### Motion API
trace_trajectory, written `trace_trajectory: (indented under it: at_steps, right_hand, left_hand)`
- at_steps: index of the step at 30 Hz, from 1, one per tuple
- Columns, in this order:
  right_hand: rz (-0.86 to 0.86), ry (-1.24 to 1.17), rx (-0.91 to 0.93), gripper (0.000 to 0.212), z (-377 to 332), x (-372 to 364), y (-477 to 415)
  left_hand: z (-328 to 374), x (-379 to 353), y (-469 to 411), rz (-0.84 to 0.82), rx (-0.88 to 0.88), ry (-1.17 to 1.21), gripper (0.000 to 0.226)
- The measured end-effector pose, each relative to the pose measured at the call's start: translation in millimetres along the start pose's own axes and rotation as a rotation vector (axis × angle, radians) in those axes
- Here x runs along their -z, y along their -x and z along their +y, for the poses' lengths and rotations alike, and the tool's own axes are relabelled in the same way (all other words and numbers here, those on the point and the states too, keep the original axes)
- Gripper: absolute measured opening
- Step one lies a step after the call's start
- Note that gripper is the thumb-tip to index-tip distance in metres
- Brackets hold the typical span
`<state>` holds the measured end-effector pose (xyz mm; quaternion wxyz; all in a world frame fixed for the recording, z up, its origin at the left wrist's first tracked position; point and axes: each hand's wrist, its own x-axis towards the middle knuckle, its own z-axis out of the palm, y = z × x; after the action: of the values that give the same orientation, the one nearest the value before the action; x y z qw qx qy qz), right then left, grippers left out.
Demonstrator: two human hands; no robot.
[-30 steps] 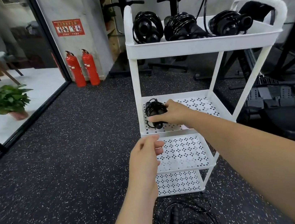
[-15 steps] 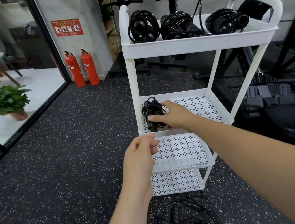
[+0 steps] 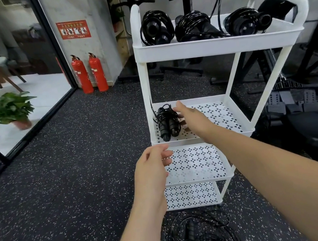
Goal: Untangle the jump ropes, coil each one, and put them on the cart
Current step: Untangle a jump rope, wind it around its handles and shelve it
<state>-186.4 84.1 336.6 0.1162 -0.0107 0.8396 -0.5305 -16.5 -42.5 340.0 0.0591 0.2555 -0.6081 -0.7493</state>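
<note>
A white tiered cart (image 3: 201, 47) stands before me. Three coiled black jump ropes (image 3: 193, 24) sit in its top tray. Another coiled black rope (image 3: 167, 121) lies at the left end of the second shelf (image 3: 220, 111). My right hand (image 3: 191, 115) hovers just right of that coil with fingers spread, holding nothing. My left hand (image 3: 152, 168) hangs in front of the second shelf's front edge, fingers loosely curled and empty. A tangle of black jump ropes (image 3: 199, 237) lies on the floor below the cart.
Two red fire extinguishers (image 3: 89, 75) stand against the wall at the left rear. A potted plant (image 3: 7, 111) sits behind the glass partition. Black gym machines (image 3: 303, 90) crowd the right and back. The floor is dark speckled rubber.
My right hand has let go of the coiled rope on the second shelf and opened, drawing slightly to the right. My left hand has barely moved.
</note>
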Motion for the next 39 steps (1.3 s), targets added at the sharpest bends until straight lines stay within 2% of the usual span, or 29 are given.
trace_trajectory:
  at_steps: [3, 7, 18, 21, 24, 28, 30, 32, 35, 37, 39]
  right_hand:
    - [0.000, 0.051, 0.093, 0.060, -1, -2, 1]
    - [0.019, 0.093, 0.134, 0.056, 1, -3, -2]
    - [0.116, 0.131, 0.086, 0.060, 7, 8, -5]
    - [0.040, 0.196, 0.028, 0.068, 6, 7, -5]
    - [-0.029, 0.220, 0.006, 0.064, 8, 0, -6]
    - [-0.100, 0.063, 0.068, 0.067, 5, 2, -5]
    - [-0.132, 0.031, 0.078, 0.055, 4, 1, -2]
    - [-0.095, 0.142, 0.119, 0.038, 4, -3, 0]
    - [-0.041, 0.269, 0.155, 0.034, 3, -3, 1]
    - [-0.084, 0.318, 0.185, 0.020, 0, -2, 2]
    - [-0.099, 0.359, 0.182, 0.021, -1, 0, 1]
  left_hand:
    - [0, -1, 0, 0.005, 0.000, -0.003, 0.023]
    - [1, -1, 2, 0.001, -0.005, -0.007, 0.021]
    - [-1, -1, 1, -0.002, -0.013, -0.020, 0.018]
    - [-2, -4, 1, 0.001, -0.013, -0.032, 0.018]
    - [-3, -5, 1, 0.002, -0.011, -0.039, 0.018]
    - [-4, -3, -1, 0.009, -0.009, -0.045, 0.018]
    - [-4, -2, -2, 0.008, -0.008, -0.052, 0.018]
    - [-5, -1, -3, 0.008, -0.009, -0.054, 0.018]
    - [-6, -2, -3, 0.005, -0.008, -0.052, 0.018]
    - [-6, -2, -3, 0.005, -0.006, -0.047, 0.017]
    - [-6, -1, -4, 0.000, -0.003, -0.044, 0.017]
